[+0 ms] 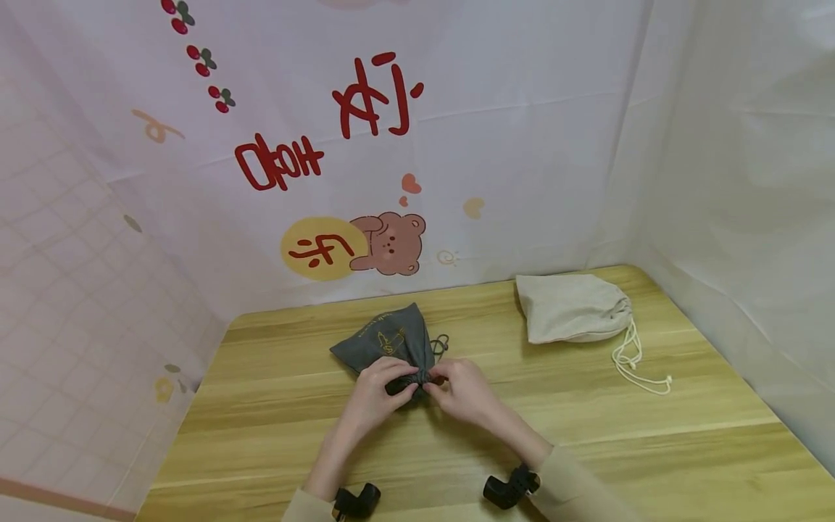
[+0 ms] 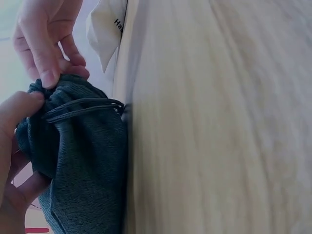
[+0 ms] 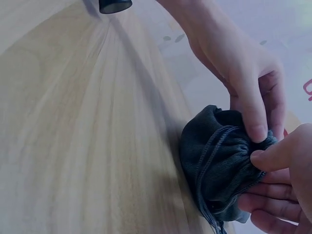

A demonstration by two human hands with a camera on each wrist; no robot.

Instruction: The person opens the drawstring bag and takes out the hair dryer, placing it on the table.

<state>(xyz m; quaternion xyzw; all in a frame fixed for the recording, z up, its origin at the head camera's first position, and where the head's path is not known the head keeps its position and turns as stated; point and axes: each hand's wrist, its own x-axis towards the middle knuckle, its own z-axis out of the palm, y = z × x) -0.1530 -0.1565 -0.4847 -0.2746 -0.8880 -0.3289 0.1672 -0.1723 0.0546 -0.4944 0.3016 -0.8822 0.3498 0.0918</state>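
A dark grey drawstring pouch [image 1: 390,339] with a gold print lies on the wooden table, its gathered mouth toward the person. My left hand [image 1: 378,388] pinches the gathered cloth of the mouth from the left. From the other side my right hand [image 1: 462,391] pinches the same mouth between thumb and fingers, close to the left fingertips. A dark cord [image 3: 207,161] runs across the pouch in the right wrist view, and its looped end [image 1: 440,344] shows beyond the right hand. Whether anything is inside the pouch cannot be seen.
A cream drawstring bag [image 1: 570,308] lies at the table's back right, its white cords [image 1: 633,359] trailing toward the front. Printed cloth [image 1: 522,145] hangs behind and beside the wooden table [image 1: 274,406]. Each wrist wears a black camera [image 1: 512,487].
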